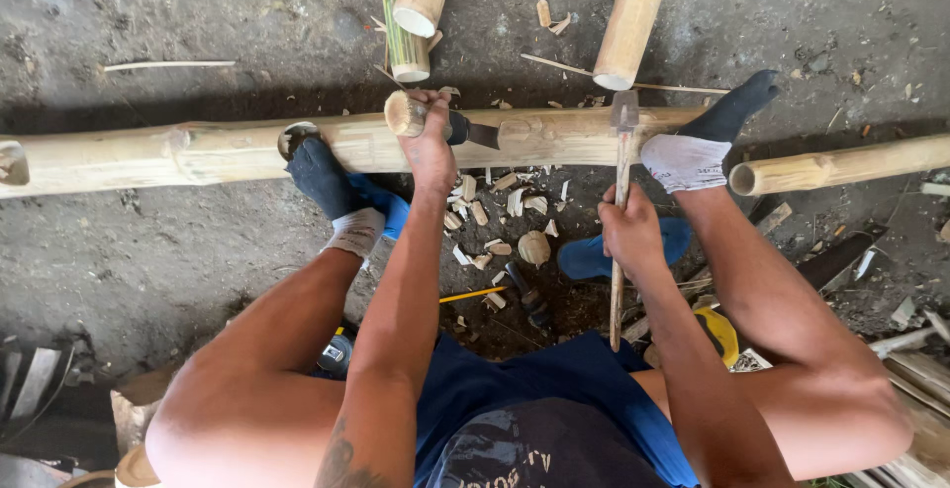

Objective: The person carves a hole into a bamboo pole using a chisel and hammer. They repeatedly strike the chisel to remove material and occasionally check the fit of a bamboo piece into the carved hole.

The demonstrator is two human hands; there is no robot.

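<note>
Bamboo pole (237, 146): lies L–R across your front, under both feet. Your left hand (428, 146) fisted on chisel (465, 130) at pole; right hand (629, 234) grips hammer (622, 166), head resting on pole.

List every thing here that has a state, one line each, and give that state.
left hand: closed around the chisel handle
chisel: lying across the pole, blade pointing right
right hand: gripping the hammer handle
hammer: upright, head at the pole
long bamboo pole: lying flat on the ground, pinned by both socked feet
wood chips: scattered loose below the pole
short bamboo pole: lying flat, cut end open
</note>
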